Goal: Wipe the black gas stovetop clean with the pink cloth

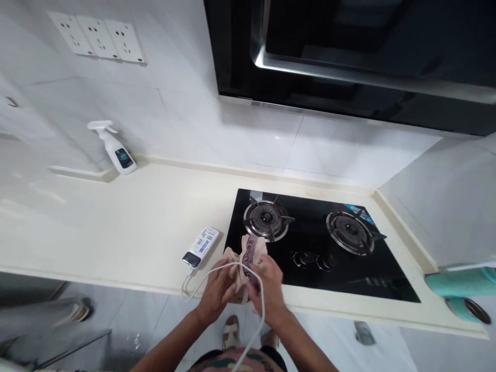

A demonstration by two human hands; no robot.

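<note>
Closest in, at the bottom edge, a patterned garment and two sandalled feet show on the pale floor, and a white cable rises from there, loops over the hands and runs left to a white power bank lying on the cream bench. Both forearms reach up to the front edge of the bench, where the left hand and the right hand meet around a crumpled cloth — pale, with purplish lettering on it. The fingers of both hands are curled shut on the cloth, gripping its lower part from either side, while its upper folds stand free above them. The cloth sits just over the bench's front lip, at the near left corner of the black glass hob, just in front of the left burner. The right burner lies farther along, with a row of knobs between the burners and the hob's front edge. At far right a teal roll pokes into view. Beyond, a spray bottle leans in the back left corner of the bench against the white tiled wall — above it a strip of sockets, and over the hob a dark range hood.
</note>
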